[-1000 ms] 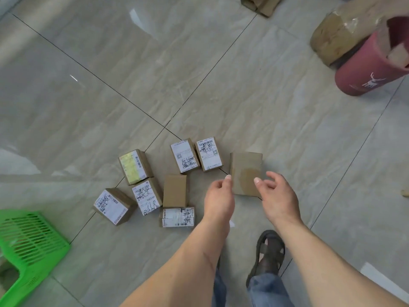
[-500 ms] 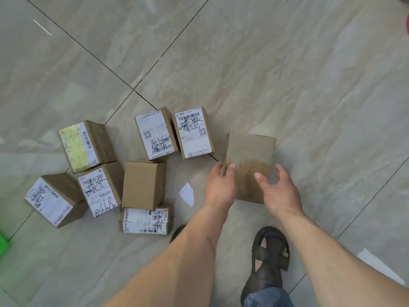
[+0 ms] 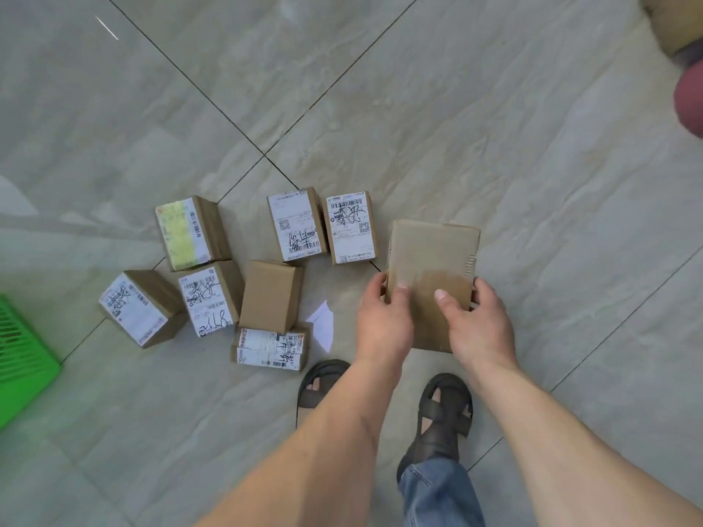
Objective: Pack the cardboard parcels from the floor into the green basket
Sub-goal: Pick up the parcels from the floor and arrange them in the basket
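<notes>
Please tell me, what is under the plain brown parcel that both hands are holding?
Around the plain parcel, gripped by the left hand and right hand, only grey floor tile shows. What lies directly beneath it is covered.

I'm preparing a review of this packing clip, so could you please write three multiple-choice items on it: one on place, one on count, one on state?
1. Where is the green basket?
A. left edge
B. top right
C. between the feet

2. How many parcels lie on the floor, apart from the held one?
A. four
B. seven
C. ten

3. The plain cardboard parcel is:
A. in the basket
B. gripped by both hands
C. untouched

Answers: 1 A, it shows at the left edge. 2 B, seven lie left of the hands. 3 B, left hand and right hand grip its sides.
</notes>
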